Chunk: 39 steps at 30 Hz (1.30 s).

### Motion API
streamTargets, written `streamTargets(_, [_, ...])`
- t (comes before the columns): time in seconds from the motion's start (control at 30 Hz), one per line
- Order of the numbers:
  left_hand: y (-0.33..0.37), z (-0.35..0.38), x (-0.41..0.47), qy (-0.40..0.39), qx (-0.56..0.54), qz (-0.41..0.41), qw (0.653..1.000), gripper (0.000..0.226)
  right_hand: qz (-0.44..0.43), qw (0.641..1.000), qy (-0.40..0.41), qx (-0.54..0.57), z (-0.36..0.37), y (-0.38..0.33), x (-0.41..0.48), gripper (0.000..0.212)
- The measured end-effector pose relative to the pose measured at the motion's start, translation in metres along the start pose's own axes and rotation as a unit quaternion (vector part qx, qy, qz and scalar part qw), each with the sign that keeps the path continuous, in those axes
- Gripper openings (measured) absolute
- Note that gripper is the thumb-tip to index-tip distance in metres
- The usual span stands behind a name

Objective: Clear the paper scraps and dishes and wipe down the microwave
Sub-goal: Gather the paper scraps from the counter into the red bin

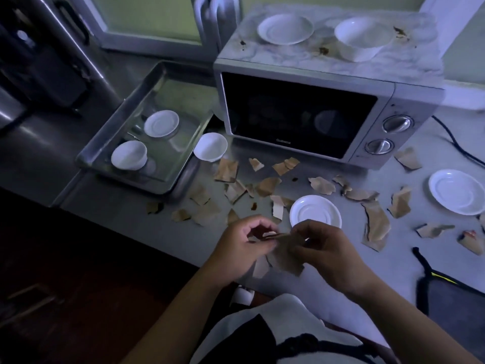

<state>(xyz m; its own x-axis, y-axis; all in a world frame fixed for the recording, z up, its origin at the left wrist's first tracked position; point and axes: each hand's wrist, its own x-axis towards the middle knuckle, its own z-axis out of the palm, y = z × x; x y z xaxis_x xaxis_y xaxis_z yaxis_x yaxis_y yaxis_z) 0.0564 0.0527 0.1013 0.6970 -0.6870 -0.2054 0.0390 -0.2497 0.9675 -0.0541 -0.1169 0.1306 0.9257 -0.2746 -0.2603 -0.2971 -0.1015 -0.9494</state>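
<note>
Both hands meet near the counter's front edge. My left hand (242, 248) and my right hand (324, 249) pinch a bunch of brown paper scraps (284, 254) between them. Several more torn scraps (267, 186) lie scattered on the counter in front of the microwave (301, 111). A white saucer (315, 211) sits just beyond my right hand, another saucer (458, 191) at the right. On the stained microwave top stand a saucer (285, 28) and a bowl (359, 39). A small bowl (210, 147) stands beside the metal tray (181, 177).
The tray holds a saucer (161, 123) and a bowl (128, 155). A black power cord (456, 145) runs along the right of the microwave. A dark cloth with a loop (446, 290) lies at the right front. A dark appliance (39, 59) stands at the back left.
</note>
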Motion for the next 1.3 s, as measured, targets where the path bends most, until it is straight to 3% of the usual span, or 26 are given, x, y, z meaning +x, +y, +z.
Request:
streamTargets(0.13, [-0.025, -0.046, 0.013, -0.042, -0.051, -0.01, 0.998, 0.033, 0.003, 0.996, 0.063, -0.057, 0.032, -0.006, 0.019, 0.027])
streamTargets(0.2, [-0.049, -0.074, 0.024, 0.016, -0.038, -0.044, 0.998, 0.044, 0.013, 0.993, 0.096, -0.071, 0.042, -0.006, 0.026, 0.031])
streamTargets(0.23, [-0.064, -0.089, 0.031, 0.077, 0.02, -0.072, 0.994, 0.046, 0.021, 0.991, 0.109, -0.073, 0.045, -0.005, 0.029, 0.033])
streamTargets(0.3, [-0.093, -0.119, 0.042, 0.167, 0.21, -0.133, 0.954, 0.045, 0.038, 0.987, 0.136, -0.071, 0.051, -0.002, 0.032, 0.035])
streamTargets(0.37, [-0.116, -0.139, 0.05, 0.156, 0.328, -0.155, 0.919, 0.046, 0.051, 0.984, 0.156, -0.068, 0.058, 0.001, 0.032, 0.035])
streamTargets(0.6, [-0.143, -0.152, 0.069, 0.082, 0.424, -0.115, 0.894, 0.048, 0.085, 0.971, 0.22, -0.043, 0.079, 0.003, 0.022, 0.038])
streamTargets(0.8, [-0.143, -0.152, 0.075, 0.088, 0.379, -0.101, 0.916, 0.039, 0.085, 0.959, 0.27, -0.026, 0.085, 0.003, 0.01, 0.032])
streamTargets(1.0, [-0.143, -0.159, 0.075, 0.085, 0.248, -0.128, 0.957, 0.025, 0.088, 0.95, 0.301, 0.007, 0.095, 0.007, 0.001, 0.033])
streamTargets(1.3, [-0.104, -0.154, 0.077, 0.085, 0.06, -0.095, 0.99, 0.031, 0.088, 0.944, 0.316, 0.029, 0.097, 0.01, -0.009, 0.032])
